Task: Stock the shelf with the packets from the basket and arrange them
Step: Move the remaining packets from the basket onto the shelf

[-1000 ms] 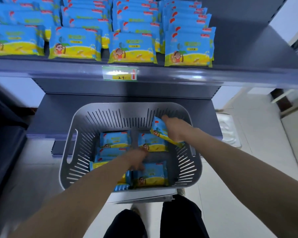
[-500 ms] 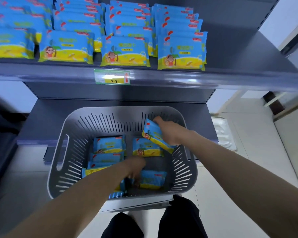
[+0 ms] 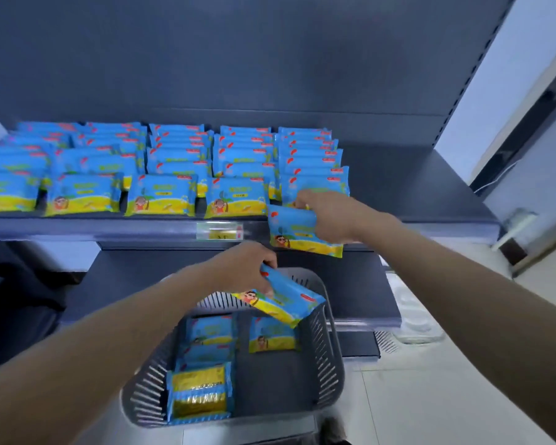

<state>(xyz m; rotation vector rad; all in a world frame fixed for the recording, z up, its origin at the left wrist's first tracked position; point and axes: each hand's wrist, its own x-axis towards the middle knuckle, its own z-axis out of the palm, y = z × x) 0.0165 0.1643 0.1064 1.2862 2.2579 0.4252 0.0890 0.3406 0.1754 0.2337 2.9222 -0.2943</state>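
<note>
My right hand (image 3: 326,216) grips a blue and yellow packet (image 3: 294,234) at the front edge of the dark shelf (image 3: 408,184), just right of the rows of packets (image 3: 161,175) standing there. My left hand (image 3: 241,271) holds a second packet (image 3: 283,300), tilted, above the grey slotted basket (image 3: 328,358). Several packets (image 3: 272,338) lie on the basket's floor, some with their gold backs up.
A yellow price tag (image 3: 220,231) sits on the shelf's front rail. The right part of the shelf is bare. A lower shelf (image 3: 126,277) runs behind the basket. Pale tiled floor (image 3: 430,396) lies to the right.
Both hands have come up out of the basket, each with a packet. The right hand rose to the shelf's front edge. The view has tilted up.
</note>
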